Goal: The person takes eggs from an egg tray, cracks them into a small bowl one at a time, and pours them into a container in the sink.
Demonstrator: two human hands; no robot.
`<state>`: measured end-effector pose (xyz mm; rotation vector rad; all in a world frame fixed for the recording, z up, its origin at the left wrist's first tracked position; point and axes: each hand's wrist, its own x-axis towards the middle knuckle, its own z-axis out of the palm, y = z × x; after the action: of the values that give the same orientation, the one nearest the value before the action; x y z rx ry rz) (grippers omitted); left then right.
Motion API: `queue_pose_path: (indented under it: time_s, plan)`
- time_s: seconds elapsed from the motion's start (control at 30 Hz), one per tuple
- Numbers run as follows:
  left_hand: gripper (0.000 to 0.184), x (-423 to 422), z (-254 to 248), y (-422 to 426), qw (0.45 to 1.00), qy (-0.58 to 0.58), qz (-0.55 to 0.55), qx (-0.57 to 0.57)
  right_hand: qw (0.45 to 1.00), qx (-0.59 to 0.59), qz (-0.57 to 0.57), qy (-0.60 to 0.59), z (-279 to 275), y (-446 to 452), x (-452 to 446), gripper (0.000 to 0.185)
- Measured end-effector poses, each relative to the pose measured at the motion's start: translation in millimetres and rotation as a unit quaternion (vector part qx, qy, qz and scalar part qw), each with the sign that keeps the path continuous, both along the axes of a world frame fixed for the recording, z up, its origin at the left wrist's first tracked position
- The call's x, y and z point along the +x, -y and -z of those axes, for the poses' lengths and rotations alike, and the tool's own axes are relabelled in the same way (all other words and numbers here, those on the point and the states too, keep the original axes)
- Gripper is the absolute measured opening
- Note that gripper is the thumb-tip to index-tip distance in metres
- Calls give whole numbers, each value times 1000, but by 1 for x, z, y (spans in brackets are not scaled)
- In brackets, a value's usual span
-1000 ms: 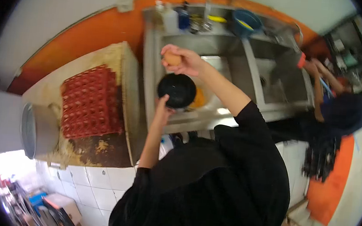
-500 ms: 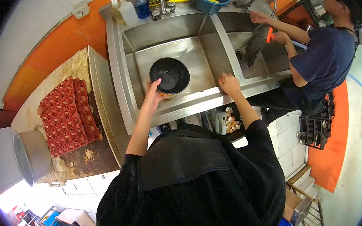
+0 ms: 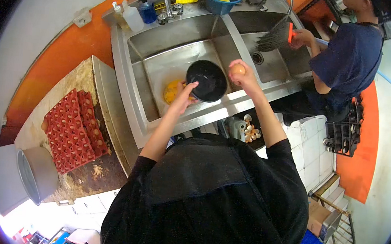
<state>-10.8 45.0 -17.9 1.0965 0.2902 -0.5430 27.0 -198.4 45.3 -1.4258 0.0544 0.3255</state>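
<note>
Over the left sink basin my left hand [image 3: 184, 98] grips the near left rim of a black bowl [image 3: 206, 81], thumb on its inner edge. The bowl's inside is dark and I cannot make out any contents. To the right of the bowl, my right hand [image 3: 247, 79] has its fingers wrapped round a brown egg [image 3: 238, 69]. Yellow-orange egg yolks [image 3: 172, 91] lie low in the basin, left of the bowl and partly hidden by my left hand.
Red egg trays [image 3: 70, 129] and a large metal pot [image 3: 37, 173] stand on the worn table at left. Eggshells [image 3: 250, 132] lie below the sink's front edge. A co-worker [image 3: 345, 56] holds a brush in the right basin. Soap bottles [image 3: 147, 10] line the back.
The bowl and my left hand have moved right, uncovering the yolks. My right hand has risen from the sink's front edge, and an egg now shows in it.
</note>
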Motion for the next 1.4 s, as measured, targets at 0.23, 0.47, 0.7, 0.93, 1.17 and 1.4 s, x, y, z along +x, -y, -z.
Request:
queue_pose_path:
  time_s: [0.23, 0.47, 0.7, 0.93, 1.17, 1.4]
  plan:
    - [68, 12, -32, 40, 994, 9, 83, -69, 931, -244, -25, 271, -16, -28, -7, 22]
    - [68, 8, -41, 49, 995, 25, 90, -46, 917, -249, 3, 311, -23, -24, -15, 26]
    - [70, 6, -48, 51, 994, 32, 105, -18, 917, -271, 12, 292, -19, -22, -19, 26]
    - [71, 2, -51, 53, 992, 41, 117, -9, 908, -289, 31, 301, -32, -26, -26, 27]
    - [71, 1, -45, 54, 991, 43, 122, -37, 883, -360, 4, 302, -53, -22, -35, 32]
    - [71, -1, -39, 57, 990, 38, 125, -44, 845, -409, -17, 344, -99, -10, -34, 33]
